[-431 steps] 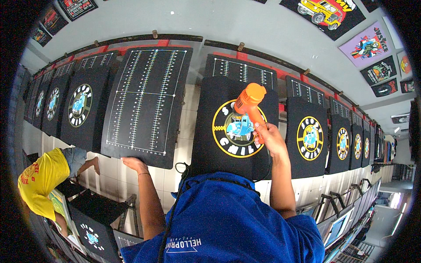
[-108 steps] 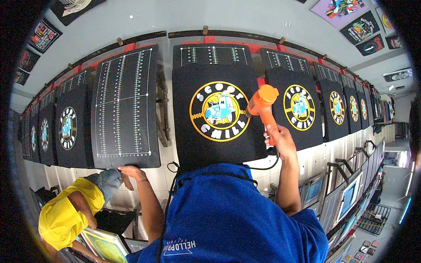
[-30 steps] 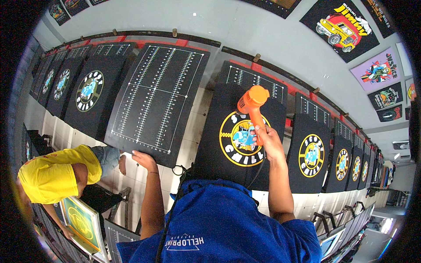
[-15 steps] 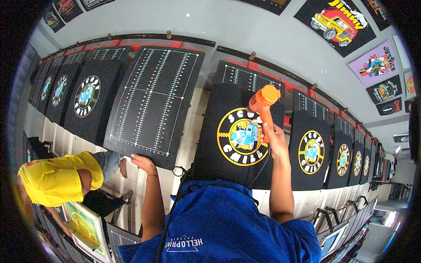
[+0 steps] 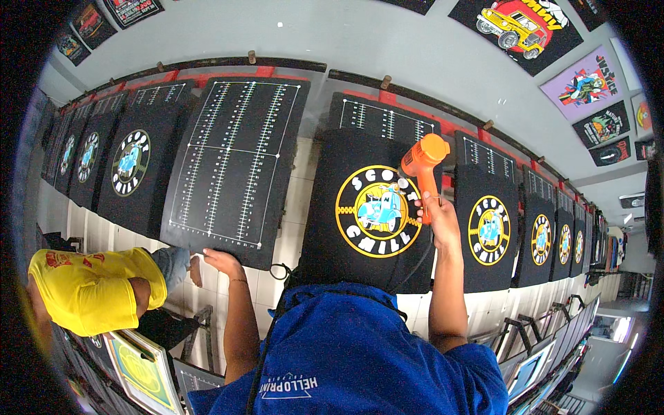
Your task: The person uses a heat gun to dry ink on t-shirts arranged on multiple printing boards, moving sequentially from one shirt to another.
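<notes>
My right hand (image 5: 440, 220) is closed round the handle of an orange hair dryer (image 5: 427, 160). Its nozzle points down and left at a black T-shirt (image 5: 325, 181) with a round yellow, white and blue scooter print (image 5: 378, 211); a cord trails from the handle. To the left, my left hand (image 5: 221, 263) has its fingers stretched out at the near edge of a bare black printing board (image 5: 238, 181) marked with white ruled lines. The fingers seem to touch that edge, though their tips are partly hidden.
More boards with printed black shirts (image 5: 490, 232) stand in a row to the right, others (image 5: 130, 164) to the left. A co-worker in a yellow shirt (image 5: 93, 290) bends at lower left beside a framed screen (image 5: 142, 373). A metal rail (image 5: 387, 81) runs behind the boards.
The view has shifted slightly. My right hand still holds the dryer over the print, and my left hand stays by the bare board's edge. The co-worker's framed screen sits differently.
</notes>
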